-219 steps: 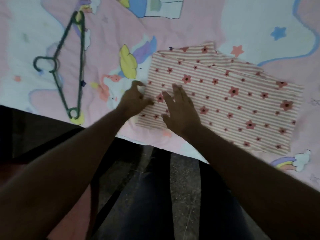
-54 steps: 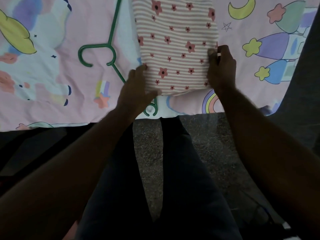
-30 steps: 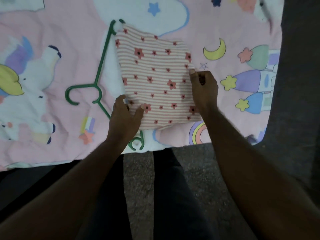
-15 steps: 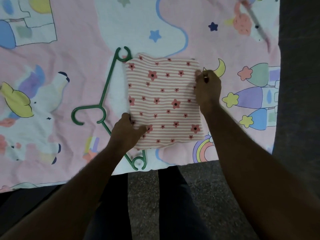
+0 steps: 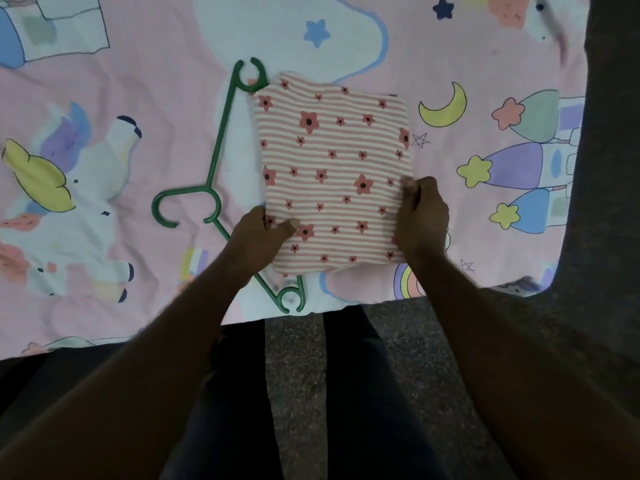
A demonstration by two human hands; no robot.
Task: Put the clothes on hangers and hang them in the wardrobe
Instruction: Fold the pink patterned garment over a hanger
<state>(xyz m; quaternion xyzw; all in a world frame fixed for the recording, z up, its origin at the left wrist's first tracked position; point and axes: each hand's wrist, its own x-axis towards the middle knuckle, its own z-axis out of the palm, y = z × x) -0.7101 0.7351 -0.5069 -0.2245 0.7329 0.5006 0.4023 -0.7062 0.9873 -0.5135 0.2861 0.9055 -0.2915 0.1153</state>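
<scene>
The person's forearms are bare down to the left hand (image 5: 258, 240) and right hand (image 5: 423, 220), and the legs wear dark trousers (image 5: 239, 403).

- A bed sheet (image 5: 145, 81), pink with cartoon unicorns, stars and a moon.
- On it a green hanger (image 5: 216, 161), partly under a folded striped garment (image 5: 332, 168).

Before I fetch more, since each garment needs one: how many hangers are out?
1. The green hanger lies on the bedsheet, left of the folded striped garment, partly under it.
</scene>
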